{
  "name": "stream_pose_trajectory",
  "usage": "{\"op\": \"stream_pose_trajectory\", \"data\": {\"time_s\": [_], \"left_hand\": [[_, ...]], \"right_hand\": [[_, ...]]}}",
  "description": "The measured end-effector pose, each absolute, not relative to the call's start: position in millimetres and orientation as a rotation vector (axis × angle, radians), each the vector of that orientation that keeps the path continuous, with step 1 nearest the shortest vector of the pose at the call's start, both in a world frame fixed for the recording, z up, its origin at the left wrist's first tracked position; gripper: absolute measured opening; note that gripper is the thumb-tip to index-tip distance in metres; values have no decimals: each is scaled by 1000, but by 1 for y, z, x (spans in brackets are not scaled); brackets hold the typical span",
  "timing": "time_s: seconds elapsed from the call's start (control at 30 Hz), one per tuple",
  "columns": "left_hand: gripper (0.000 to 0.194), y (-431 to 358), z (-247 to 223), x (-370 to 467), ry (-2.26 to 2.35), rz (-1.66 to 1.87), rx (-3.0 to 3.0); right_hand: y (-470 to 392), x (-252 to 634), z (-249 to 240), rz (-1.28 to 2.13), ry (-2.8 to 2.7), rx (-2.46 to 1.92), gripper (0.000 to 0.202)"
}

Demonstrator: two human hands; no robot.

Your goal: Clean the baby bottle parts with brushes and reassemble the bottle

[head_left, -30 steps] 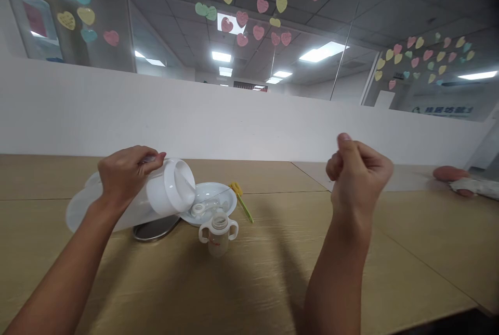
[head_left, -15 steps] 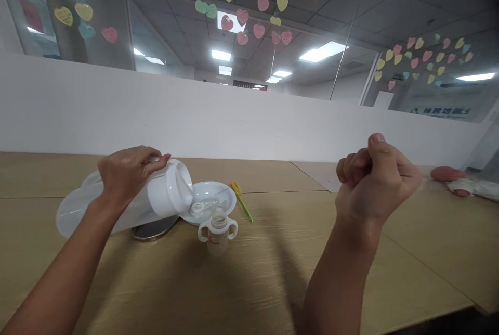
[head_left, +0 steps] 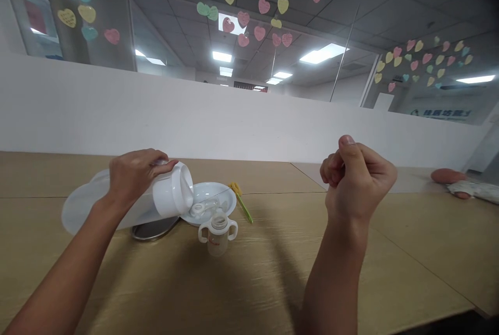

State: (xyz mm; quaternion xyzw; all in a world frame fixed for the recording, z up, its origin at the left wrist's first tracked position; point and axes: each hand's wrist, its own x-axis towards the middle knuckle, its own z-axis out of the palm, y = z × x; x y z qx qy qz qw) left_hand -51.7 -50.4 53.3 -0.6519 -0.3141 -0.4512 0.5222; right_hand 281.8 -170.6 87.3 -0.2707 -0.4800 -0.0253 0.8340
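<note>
My left hand (head_left: 132,176) is wrapped round the handle of a translucent white-lidded water pitcher (head_left: 138,210). The pitcher is tipped on its side, its spout end pointing right. Just beyond that end a baby bottle (head_left: 218,241) with two side handles stands uncapped on the table. Behind it, a white bowl (head_left: 230,197) holds clear plastic bottle parts (head_left: 202,207), including what looks like a teat piece. Raised well to the right, my right hand (head_left: 356,184) is closed in a fist, touching nothing; no object shows in it.
A dark round tray (head_left: 156,229) lies partly beneath the pitcher. Right of the bowl is a brush (head_left: 244,205) with a yellow head and green handle. A reddish-brown object (head_left: 448,175) and pale cloth (head_left: 473,189) lie far right. A white partition (head_left: 241,121) rises behind the wooden table (head_left: 265,283).
My left hand and the tilted pitcher have shifted slightly right. My right fist has moved left. The bottle, bowl and brush have stayed in place.
</note>
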Motion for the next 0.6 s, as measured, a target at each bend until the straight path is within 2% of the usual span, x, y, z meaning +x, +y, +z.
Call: {"op": "stream_pose_trajectory", "data": {"time_s": [0.33,0.6], "left_hand": [[45,-46,50,-53,-851,-1085,-1635],[39,-47,52,-55,-825,-1061,-1601]], "right_hand": [[-171,278,89,-48,-1046,-573,44],[-173,273,89,-69,-1093,-569,46]]}}
